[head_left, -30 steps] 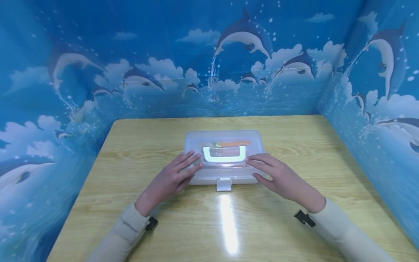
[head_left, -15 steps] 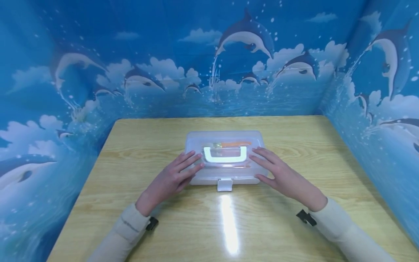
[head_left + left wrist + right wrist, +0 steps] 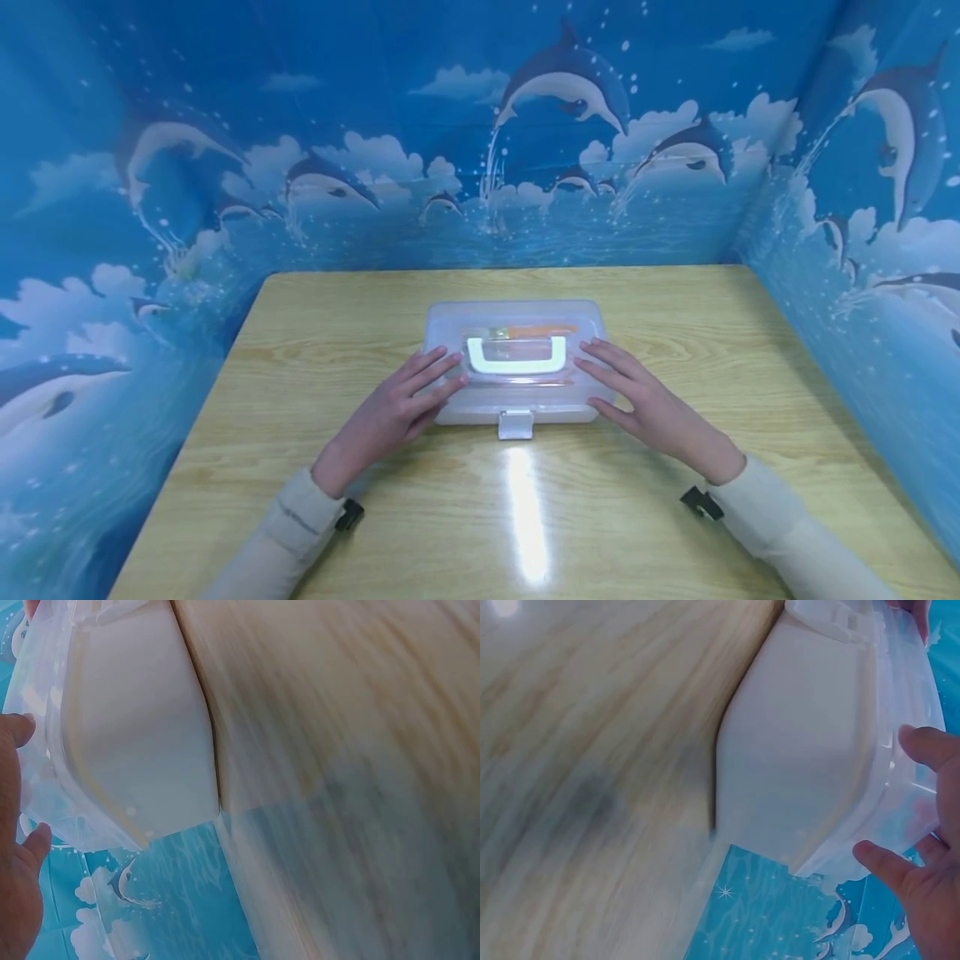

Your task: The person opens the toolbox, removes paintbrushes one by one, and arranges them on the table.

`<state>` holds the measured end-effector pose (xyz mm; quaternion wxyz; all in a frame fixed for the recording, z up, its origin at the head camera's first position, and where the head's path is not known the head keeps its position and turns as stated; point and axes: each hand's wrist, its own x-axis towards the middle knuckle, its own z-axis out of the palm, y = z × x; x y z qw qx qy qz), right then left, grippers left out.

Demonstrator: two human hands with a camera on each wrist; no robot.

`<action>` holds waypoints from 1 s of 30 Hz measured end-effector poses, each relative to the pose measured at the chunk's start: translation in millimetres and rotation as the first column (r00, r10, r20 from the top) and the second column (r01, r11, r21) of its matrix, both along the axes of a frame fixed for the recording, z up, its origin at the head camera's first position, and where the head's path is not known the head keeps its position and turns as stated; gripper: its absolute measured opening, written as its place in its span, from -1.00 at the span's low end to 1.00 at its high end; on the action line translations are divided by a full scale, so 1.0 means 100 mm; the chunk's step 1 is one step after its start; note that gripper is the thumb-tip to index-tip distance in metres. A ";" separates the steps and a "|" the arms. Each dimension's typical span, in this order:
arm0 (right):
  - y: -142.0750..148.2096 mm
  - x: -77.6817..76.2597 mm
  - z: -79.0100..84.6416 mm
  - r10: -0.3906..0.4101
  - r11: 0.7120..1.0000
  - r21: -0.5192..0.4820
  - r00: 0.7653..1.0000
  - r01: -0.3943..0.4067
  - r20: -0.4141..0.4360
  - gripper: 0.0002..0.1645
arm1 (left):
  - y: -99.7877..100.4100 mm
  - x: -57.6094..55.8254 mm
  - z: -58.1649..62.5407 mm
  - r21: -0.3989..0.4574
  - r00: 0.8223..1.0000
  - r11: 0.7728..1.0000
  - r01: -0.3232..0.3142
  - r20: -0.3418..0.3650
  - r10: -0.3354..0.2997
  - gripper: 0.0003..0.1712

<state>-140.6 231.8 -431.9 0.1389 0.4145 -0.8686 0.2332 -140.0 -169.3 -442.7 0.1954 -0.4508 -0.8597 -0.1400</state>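
Left hand [image 3: 393, 402], fingers spread, is held over the left side of a translucent box [image 3: 558, 407], and right hand [image 3: 648, 404], fingers likewise parted, is held over its right side; whether the fingertips bear on the lid [image 3: 517, 312] cannot be told. Translucent box is set, lid down, upon a wood-grain table [image 3: 300, 383], with a white handle [image 3: 517, 367] fitted on top, a white latch [image 3: 516, 426] at its front edge, and an orange-handled item [image 3: 542, 332] seen toward its rear. Behind the box, a blue dolphin-printed backdrop [image 3: 375, 83] is displayed.
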 end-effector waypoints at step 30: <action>-0.02 0.05 -0.07 0.006 0.995 -0.102 0.997 0.002 0.076 -0.10 | 0.04 0.03 0.02 0.041 0.995 0.999 -0.021 0.094 0.017 -0.14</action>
